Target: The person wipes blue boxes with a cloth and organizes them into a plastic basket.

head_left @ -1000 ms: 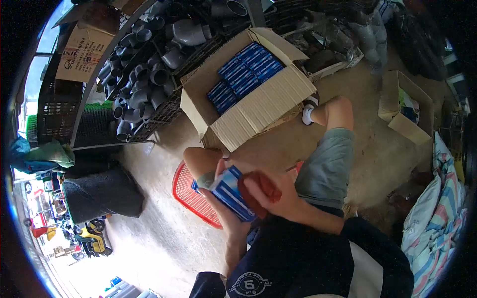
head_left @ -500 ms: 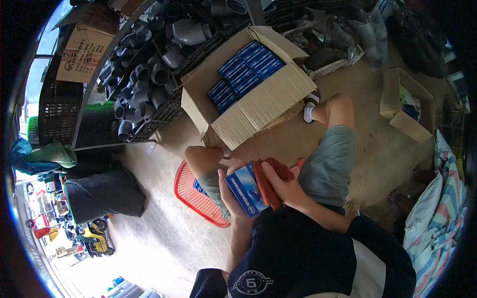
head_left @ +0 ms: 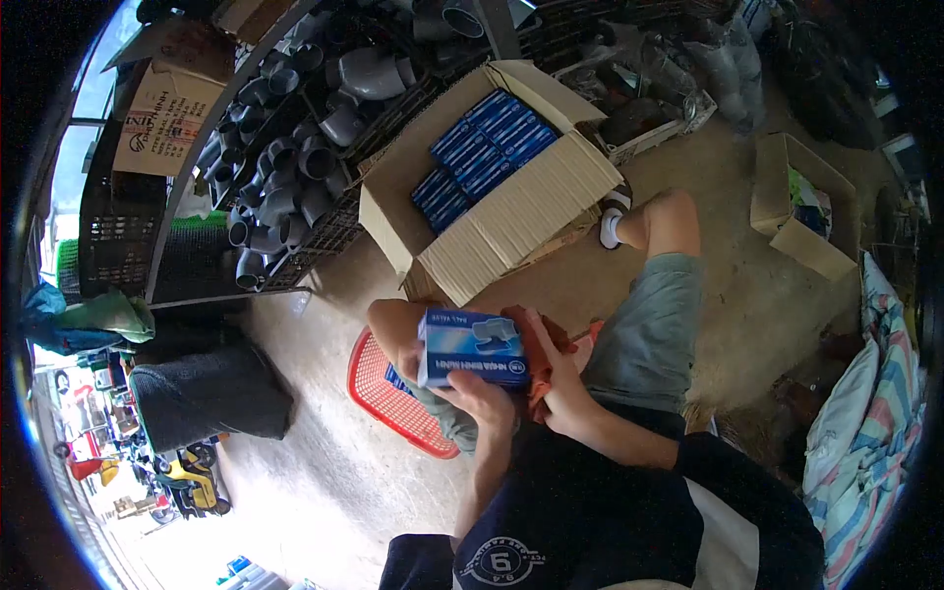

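A blue and white printed box point(head_left: 457, 346) is in my left hand point(head_left: 480, 395), whose fingers wrap round its left end and lower edge. The box lies level above my lap, its lettering turned upside down. My right hand point(head_left: 562, 385) grips a rust-red cloth point(head_left: 539, 356) against the right end of the box. Beyond my knees stands an open cardboard carton point(head_left: 531, 221) with several blue boxes point(head_left: 489, 146) stacked inside. A red plastic basket point(head_left: 379, 393) sits beside my left leg, with some blue packaging partly hidden in it.
Grey pipe fittings point(head_left: 280, 187) fill racks at the upper left. A small open carton point(head_left: 811, 211) stands on the right, near striped sheeting point(head_left: 865, 423). A dark covered bundle point(head_left: 211, 388) is at the left. A crate point(head_left: 659, 123) holds plastic-wrapped items behind.
The blue box has turned from a steep slant to nearly level and moved slightly up and left. My left hand has shifted to its lower edge. The cloth remains in my right hand.
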Action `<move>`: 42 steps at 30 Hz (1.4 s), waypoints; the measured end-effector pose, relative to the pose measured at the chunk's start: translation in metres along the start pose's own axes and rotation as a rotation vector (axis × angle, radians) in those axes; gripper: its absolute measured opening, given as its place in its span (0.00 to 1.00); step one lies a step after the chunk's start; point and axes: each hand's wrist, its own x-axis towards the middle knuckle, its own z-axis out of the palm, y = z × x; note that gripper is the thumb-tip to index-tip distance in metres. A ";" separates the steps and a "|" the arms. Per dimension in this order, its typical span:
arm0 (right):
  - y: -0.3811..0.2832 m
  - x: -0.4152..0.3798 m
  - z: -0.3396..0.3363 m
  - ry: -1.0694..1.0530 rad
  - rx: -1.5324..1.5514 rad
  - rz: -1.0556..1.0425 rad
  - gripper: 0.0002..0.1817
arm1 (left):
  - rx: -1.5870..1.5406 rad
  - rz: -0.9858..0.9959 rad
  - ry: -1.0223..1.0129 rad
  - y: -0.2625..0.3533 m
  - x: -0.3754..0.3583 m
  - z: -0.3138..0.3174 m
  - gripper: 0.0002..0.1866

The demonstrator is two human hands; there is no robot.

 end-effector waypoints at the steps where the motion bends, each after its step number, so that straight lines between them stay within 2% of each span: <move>1: -0.006 -0.004 0.005 0.008 0.022 0.049 0.27 | -0.036 0.083 -0.021 0.005 0.002 0.007 0.44; 3: -0.036 -0.032 0.039 0.039 0.109 0.084 0.27 | -0.051 0.080 0.007 0.019 0.003 0.018 0.43; 6: -0.027 -0.016 0.018 -0.065 -0.031 0.081 0.25 | -0.089 0.058 0.079 0.025 0.003 0.024 0.42; 8: -0.037 -0.014 0.014 -0.196 -0.008 0.083 0.23 | -0.128 0.117 0.031 0.023 -0.003 0.021 0.41; 9: -0.044 -0.013 0.014 -0.276 0.028 0.084 0.22 | -0.148 0.148 0.006 0.021 -0.008 0.019 0.43; 12: -0.046 0.011 0.000 -0.304 0.079 0.108 0.24 | -0.195 0.141 -0.107 0.012 -0.018 0.013 0.50; 13: -0.052 0.006 0.009 -0.315 0.047 0.062 0.23 | -0.209 0.137 -0.119 0.013 -0.023 0.015 0.51; 15: -0.013 0.021 0.000 -0.183 -0.279 -0.388 0.23 | -0.203 0.129 0.059 0.017 -0.017 0.029 0.48; 16: -0.014 0.009 0.007 -0.132 -0.355 -0.413 0.22 | -0.199 0.123 0.149 0.023 -0.015 0.035 0.47; 18: -0.024 -0.024 0.018 -0.100 -0.453 -0.234 0.22 | 0.047 -0.174 0.195 0.031 0.004 0.025 0.41; 19: -0.027 -0.031 0.021 -0.093 -0.474 -0.211 0.22 | -0.027 -0.227 0.144 0.022 0.008 0.017 0.41; 20: -0.023 -0.022 0.019 -0.083 -0.471 -0.322 0.22 | -0.105 -0.277 0.096 0.018 0.009 0.013 0.42; 22: -0.023 -0.001 0.014 -0.051 -0.479 -0.547 0.21 | -0.017 -0.026 0.138 0.021 -0.009 0.029 0.40; 23: -0.024 0.005 0.012 -0.026 -0.487 -0.659 0.20 | 0.004 0.016 0.148 0.021 -0.012 0.029 0.40; 24: -0.020 0.003 0.016 -0.020 -0.415 -0.627 0.20 | 0.025 0.057 0.158 0.022 -0.015 0.030 0.39; 26: -0.011 -0.013 0.029 -0.008 -0.278 -0.563 0.20 | 0.011 -0.058 0.152 0.024 -0.010 0.023 0.38; 28: -0.019 -0.034 0.025 0.007 -0.476 -0.315 0.18 | -0.005 -0.237 0.113 0.030 -0.005 0.015 0.37; 30: -0.011 -0.019 0.021 -0.017 -0.453 -0.374 0.17 | -0.035 -0.431 0.063 0.036 0.000 0.013 0.36; 31: -0.008 -0.009 0.019 0.005 -0.433 -0.498 0.16 | -0.147 -0.497 0.075 0.034 -0.006 0.015 0.37; 32: -0.006 0.001 0.016 0.028 -0.418 -0.622 0.15 | -0.214 -0.472 0.086 0.035 -0.011 0.020 0.37; 34: -0.025 0.016 0.011 0.016 -0.403 -0.733 0.15 | -0.340 -0.430 0.108 0.039 -0.020 0.024 0.37; 35: -0.030 0.019 0.007 0.073 -0.492 -0.861 0.15 | -0.445 -0.501 -0.058 0.039 -0.023 0.009 0.40; 36: -0.036 0.023 0.004 0.148 -0.580 -0.986 0.14 | -0.447 -0.478 -0.131 0.044 -0.024 0.009 0.42; 38: -0.053 0.021 0.000 0.124 -0.304 -0.801 0.13 | -0.457 -0.426 -0.274 0.059 -0.024 0.013 0.47; 39: -0.066 0.012 -0.005 0.054 -0.405 -0.790 0.13 | -0.545 -0.468 -0.293 0.062 -0.015 0.012 0.59; 42: -0.106 -0.031 -0.013 -0.169 -0.788 -0.789 0.13 | 0.163 -0.102 -0.475 0.044 0.004 -0.001 0.65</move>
